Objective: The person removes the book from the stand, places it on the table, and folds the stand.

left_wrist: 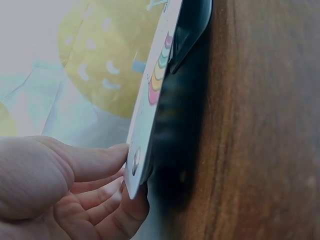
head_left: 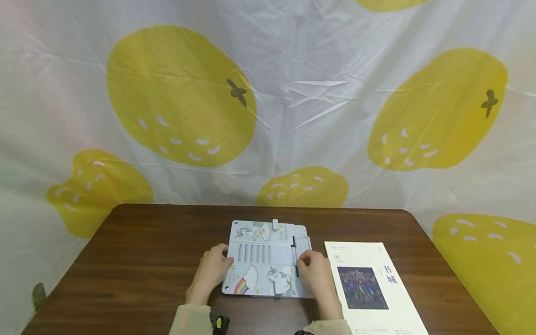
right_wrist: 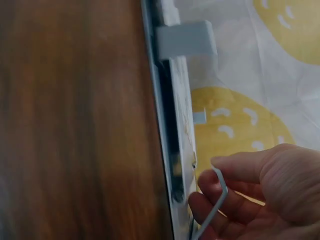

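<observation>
A pale book stand (head_left: 281,255) printed with unicorns and a rainbow lies at the front middle of the table. My left hand (head_left: 211,271) pinches its left edge, thumb on the printed face and fingers behind, as the left wrist view shows. Dark parts (left_wrist: 192,30) sit under the plate on that side. At the right side, my right hand (head_left: 316,274) pinches a thin bent bar (right_wrist: 212,212) between thumb and fingers. Light grey clips stick out at the stand's upper edge (head_left: 275,224) and lower edge (head_left: 278,288).
A white magazine (head_left: 399,298) with a dark picture on its cover lies to the right, close beside my right hand. The brown wooden table (head_left: 138,260) ends at a hanging cloth (head_left: 310,116) with yellow fruit prints.
</observation>
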Motion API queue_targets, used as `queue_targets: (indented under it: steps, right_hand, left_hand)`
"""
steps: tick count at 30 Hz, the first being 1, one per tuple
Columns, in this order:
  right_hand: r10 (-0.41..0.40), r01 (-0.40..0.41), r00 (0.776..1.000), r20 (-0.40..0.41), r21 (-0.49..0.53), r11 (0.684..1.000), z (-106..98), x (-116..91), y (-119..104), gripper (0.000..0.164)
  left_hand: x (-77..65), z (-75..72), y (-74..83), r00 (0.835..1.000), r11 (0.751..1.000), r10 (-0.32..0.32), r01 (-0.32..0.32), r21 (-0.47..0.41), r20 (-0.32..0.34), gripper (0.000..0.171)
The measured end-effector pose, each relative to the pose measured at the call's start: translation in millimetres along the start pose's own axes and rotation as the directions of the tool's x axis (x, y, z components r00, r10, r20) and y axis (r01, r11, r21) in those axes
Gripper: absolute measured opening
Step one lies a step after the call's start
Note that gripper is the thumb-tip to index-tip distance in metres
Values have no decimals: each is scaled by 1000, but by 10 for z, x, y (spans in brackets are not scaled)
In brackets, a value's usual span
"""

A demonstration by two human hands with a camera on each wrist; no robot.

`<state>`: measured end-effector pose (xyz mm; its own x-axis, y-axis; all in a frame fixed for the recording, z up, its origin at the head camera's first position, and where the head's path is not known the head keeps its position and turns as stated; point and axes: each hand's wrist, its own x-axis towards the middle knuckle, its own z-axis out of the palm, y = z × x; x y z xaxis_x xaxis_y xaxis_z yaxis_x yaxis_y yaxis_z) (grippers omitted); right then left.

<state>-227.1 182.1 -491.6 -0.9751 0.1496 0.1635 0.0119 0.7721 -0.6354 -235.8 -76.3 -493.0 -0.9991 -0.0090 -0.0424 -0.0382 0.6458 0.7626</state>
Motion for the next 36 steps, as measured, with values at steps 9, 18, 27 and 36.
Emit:
queue_targets:
  steps: [9, 18, 27, 36]
  right_hand:
    - [12, -12, 1000, 7, 17, 1000, -28, -21, -14, 5]
    - [-3, 0, 999, 53, 55, 998, -152, -35, 51, 11]
    - [1, -5, 997, 72, 50, 999, -110, -12, 94, 11]
    - [45, -46, 995, 94, 8, 999, -55, 8, 98, 19]
  left_hand:
    - [8, 4, -39, 1000, 1000, 16, -16, 2, 5, 33]
    - [16, -16, -58, 999, 1000, 28, -27, -4, 19, 36]
    - [15, -14, -60, 999, 999, 37, -37, -7, 28, 36]
    - [12, -20, -68, 999, 1000, 29, -29, -13, 29, 37]
